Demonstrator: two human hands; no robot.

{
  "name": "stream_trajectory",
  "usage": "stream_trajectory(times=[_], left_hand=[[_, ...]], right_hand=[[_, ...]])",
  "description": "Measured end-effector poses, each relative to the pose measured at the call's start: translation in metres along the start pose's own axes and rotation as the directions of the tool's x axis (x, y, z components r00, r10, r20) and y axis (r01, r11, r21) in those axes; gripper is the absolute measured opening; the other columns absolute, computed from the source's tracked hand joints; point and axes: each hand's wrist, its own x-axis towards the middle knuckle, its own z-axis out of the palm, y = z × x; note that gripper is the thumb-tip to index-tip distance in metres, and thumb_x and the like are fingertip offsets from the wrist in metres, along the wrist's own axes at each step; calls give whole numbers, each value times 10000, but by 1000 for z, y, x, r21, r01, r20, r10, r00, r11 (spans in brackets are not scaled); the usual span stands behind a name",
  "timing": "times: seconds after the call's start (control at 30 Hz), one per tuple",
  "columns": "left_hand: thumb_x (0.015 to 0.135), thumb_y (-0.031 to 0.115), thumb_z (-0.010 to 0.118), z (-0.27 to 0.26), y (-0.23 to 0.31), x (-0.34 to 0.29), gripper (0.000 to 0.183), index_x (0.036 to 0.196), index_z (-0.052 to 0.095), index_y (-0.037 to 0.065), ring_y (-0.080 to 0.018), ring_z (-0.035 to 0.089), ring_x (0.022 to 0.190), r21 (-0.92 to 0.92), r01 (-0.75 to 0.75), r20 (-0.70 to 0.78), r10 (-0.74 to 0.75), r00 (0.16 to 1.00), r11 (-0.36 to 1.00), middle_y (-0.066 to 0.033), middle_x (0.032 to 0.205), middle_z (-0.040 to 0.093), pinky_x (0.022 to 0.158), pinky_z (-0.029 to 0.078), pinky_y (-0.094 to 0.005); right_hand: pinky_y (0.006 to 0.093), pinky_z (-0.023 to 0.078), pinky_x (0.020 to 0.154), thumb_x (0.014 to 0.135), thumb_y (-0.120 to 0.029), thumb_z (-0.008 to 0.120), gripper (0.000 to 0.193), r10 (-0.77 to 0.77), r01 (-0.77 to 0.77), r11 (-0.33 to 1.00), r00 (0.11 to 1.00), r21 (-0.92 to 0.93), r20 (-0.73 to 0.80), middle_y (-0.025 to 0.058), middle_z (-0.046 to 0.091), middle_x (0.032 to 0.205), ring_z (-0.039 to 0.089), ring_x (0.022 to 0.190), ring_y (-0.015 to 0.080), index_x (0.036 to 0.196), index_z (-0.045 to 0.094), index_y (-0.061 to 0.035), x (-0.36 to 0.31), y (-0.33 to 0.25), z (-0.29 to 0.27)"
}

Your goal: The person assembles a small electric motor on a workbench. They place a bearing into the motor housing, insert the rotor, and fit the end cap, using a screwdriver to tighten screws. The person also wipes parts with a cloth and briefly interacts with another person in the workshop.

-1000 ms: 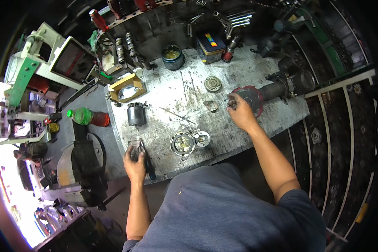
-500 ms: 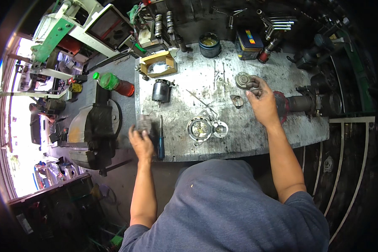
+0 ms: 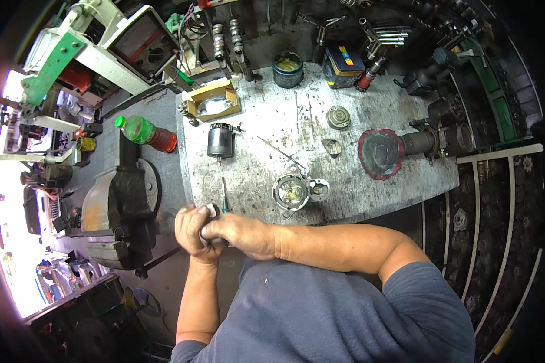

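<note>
Meeting over the near edge of the surface, the left hand and right hand press together at the wearer's left. The left fingers are curled inward; the right thumb and fingers close over them, the right forearm lying across the front of the body. A small pale piece shows at the top of the grip; which hand holds it, and what it is, I cannot tell.

The screwdriver lies just beyond the hands, its shaft pointing away and its blue handle partly hidden behind the right hand; whether they touch is unclear. Right of the hands, apart from them, sits the round housing, a thin rod just beyond it. The black motor stands farther off, past the screwdriver, with the open box behind it. The vise is left of the hands.
</note>
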Motion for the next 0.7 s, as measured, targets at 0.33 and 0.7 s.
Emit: stream_trajectory(times=[0.33,0.7], left_hand=[[1143,520,581,-11,-37,-28,527,1082,698,10,-169,646,647,-269,611,-96,-652,752,745,-84,814,711,599,504,-322],[921,243,860,33,-98,-73,599,1447,654,42,-443,439,1530,433,524,473,-680,561,733,-216,1609,537,1277,345,-556]], right_hand=[[559,369,1261,1057,-553,671,614,-255,355,898,901,-259,350,301,551,1578,478,1518,448,1416,699,-56,-26,-10,-37],[524,489,1211,887,-231,897,637,-631,56,380,746,-923,-214,223,630,1524,636,1381,414,1446,665,-33,-153,-96,-174]])
